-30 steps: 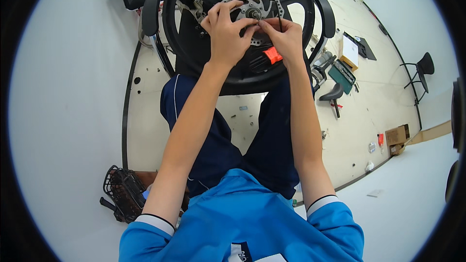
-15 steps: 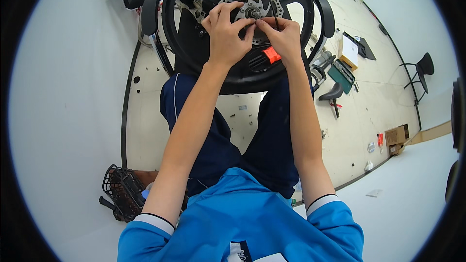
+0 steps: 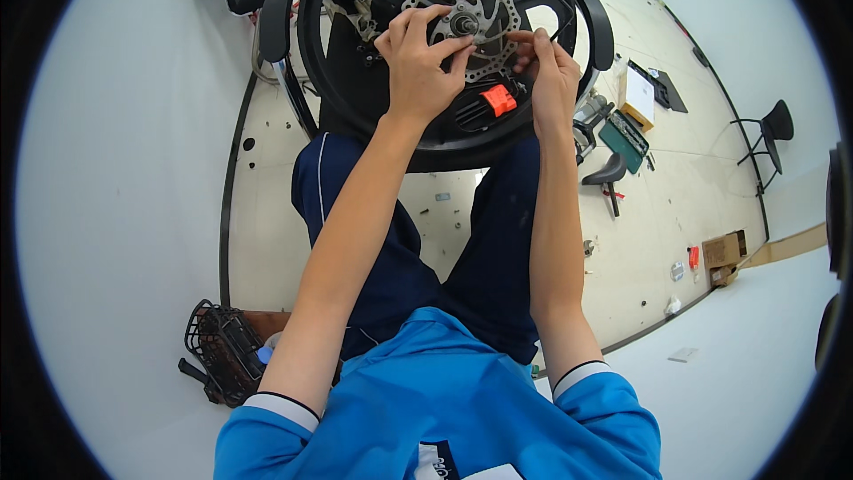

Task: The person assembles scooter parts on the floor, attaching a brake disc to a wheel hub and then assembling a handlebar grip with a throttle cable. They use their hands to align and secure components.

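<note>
A black spoked wheel lies flat over my knees and a black chair seat. At its hub sits a silver brake disc with a perforated rim. My left hand is curled on the brake disc beside the hub axle, fingertips at the disc's mounting area; any small part beneath them is hidden. To the right of the disc, my right hand is closed around a thin dark hex key, its tip pointing up and away from the hub. An orange hex key holder with black keys rests inside the wheel.
Chair armrests flank the wheel. On the floor at right are a bicycle saddle, a green tool case, a white-topped box and a cardboard box. A black wire basket stands at lower left beside the wall.
My right hand has moved right, away from the hub, and turned with the hex key in it. My left hand stays at the brake disc almost unmoved.
</note>
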`<state>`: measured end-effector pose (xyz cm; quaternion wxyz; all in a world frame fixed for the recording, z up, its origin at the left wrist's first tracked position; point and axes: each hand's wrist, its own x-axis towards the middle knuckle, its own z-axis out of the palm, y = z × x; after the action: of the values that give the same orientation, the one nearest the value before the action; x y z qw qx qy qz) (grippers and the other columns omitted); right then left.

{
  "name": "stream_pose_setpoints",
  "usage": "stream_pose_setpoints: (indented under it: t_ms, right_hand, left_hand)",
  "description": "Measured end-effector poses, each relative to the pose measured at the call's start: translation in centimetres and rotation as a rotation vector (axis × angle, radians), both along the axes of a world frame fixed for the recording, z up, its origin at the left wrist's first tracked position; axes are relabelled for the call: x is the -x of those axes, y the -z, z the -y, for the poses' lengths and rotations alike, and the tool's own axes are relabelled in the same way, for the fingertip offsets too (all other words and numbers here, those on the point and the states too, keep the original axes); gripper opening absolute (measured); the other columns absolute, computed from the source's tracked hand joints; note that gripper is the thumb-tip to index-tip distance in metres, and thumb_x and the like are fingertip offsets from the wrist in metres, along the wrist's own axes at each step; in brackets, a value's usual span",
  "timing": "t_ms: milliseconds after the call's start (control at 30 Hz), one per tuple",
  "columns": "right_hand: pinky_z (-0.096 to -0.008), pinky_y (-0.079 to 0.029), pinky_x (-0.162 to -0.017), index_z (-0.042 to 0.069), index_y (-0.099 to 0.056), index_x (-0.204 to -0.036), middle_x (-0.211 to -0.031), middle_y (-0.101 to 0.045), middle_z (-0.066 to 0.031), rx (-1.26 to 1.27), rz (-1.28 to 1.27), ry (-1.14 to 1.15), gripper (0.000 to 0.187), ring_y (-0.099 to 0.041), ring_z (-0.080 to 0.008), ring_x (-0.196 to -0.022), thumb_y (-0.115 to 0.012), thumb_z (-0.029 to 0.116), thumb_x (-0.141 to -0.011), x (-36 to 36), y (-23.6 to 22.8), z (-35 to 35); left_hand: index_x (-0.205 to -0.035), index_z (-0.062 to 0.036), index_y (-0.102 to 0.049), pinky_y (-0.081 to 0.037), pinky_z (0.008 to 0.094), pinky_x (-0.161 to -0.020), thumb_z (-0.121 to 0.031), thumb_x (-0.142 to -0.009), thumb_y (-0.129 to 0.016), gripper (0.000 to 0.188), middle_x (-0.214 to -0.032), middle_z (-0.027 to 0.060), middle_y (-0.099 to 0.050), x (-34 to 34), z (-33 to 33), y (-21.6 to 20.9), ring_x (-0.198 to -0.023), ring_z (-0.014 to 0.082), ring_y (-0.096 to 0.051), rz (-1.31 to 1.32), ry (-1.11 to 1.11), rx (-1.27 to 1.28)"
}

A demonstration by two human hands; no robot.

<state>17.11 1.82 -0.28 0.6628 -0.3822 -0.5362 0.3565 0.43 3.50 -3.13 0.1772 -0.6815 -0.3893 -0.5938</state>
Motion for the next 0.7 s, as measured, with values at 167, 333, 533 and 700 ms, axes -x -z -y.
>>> stream_pose_setpoints:
  t_ms: [167,333,533,700]
  right_hand:
    - [-0.0221,-0.034,-0.053,-0.001,-0.070,-0.091,-0.065,-0.050,0.0030,-0.111,0.289,0.192,0.042,-0.041,-0.0037,-0.059,-0.047,0.031,-0.106,-0.2,-0.5,1.5]
    - [-0.0209,-0.043,-0.055,-0.002,-0.069,-0.091,-0.067,-0.060,-0.0002,-0.070,0.180,0.062,0.036,-0.053,-0.0049,-0.060,-0.051,0.026,-0.105,0.5,-0.5,1.6]
    - [-0.0223,-0.048,-0.055,-0.002,-0.070,-0.096,-0.071,-0.065,-0.0025,-0.170,0.250,-0.017,0.031,-0.059,-0.0070,-0.060,-0.053,0.023,-0.103,1.2,0.2,0.4]
    - [-0.0247,-0.050,-0.057,-0.002,-0.071,-0.097,-0.074,-0.067,-0.0064,-0.196,0.427,0.062,0.023,-0.063,-0.0121,-0.061,-0.058,0.017,-0.100,1.4,-0.2,0.5]
  left_hand:
    - [-0.089,-0.0198,-0.080,-0.028,0.0395,-0.098,-0.017,-0.074,-0.080,0.015,-0.122,-0.0012,-0.062,-0.2,0.2,0.1,-0.120,0.0240,-0.047,-0.018,-0.022,0.017]
    - [-0.092,-0.0213,-0.081,-0.028,0.0399,-0.098,-0.016,-0.076,-0.078,0.017,-0.124,-0.0018,-0.060,-0.1,0.1,0.1,-0.122,0.0240,-0.044,-0.011,0.002,0.056]
    - [-0.095,-0.0218,-0.080,-0.027,0.0411,-0.099,-0.018,-0.078,-0.076,0.018,-0.124,-0.0021,-0.060,0.1,0.2,0.1,-0.122,0.0242,-0.043,-0.013,0.012,0.080]
    - [-0.095,-0.0218,-0.080,-0.027,0.0415,-0.100,-0.018,-0.077,-0.076,0.018,-0.124,-0.0018,-0.060,0.1,0.2,0.2,-0.123,0.0246,-0.043,-0.015,0.020,0.080]
